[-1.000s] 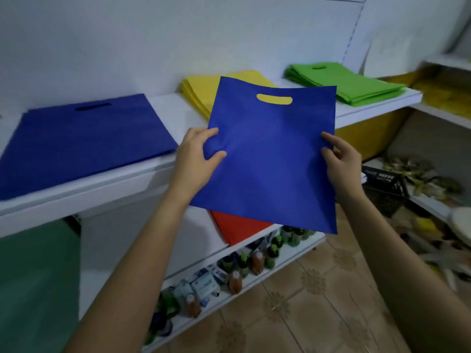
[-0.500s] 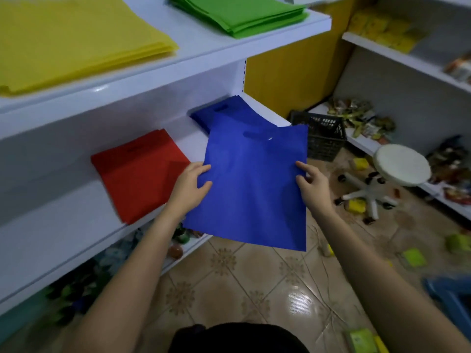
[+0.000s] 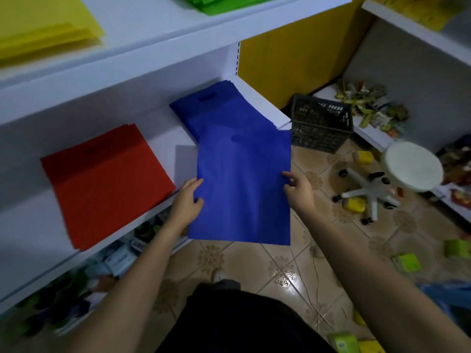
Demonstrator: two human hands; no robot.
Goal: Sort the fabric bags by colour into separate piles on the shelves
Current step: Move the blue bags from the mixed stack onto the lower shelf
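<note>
White shelving [image 3: 25, 225] holds red fabric bags [image 3: 107, 184] left of the hands, a blue stack [image 3: 216, 110] beyond; left hand [image 3: 187, 203] and right hand [image 3: 299, 191] pinch the sides of a flat blue fabric bag [image 3: 244, 192].

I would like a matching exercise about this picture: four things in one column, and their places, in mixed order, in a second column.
Things
1. yellow pile
2. red pile
3. loose blue bag
4. white stool

Places
A. on the tiled floor
B. on the upper shelf
C. held between the left hand and the right hand
D. on the middle shelf, left of the blue pile

Pairs: 1-B, 2-D, 3-C, 4-A
</note>
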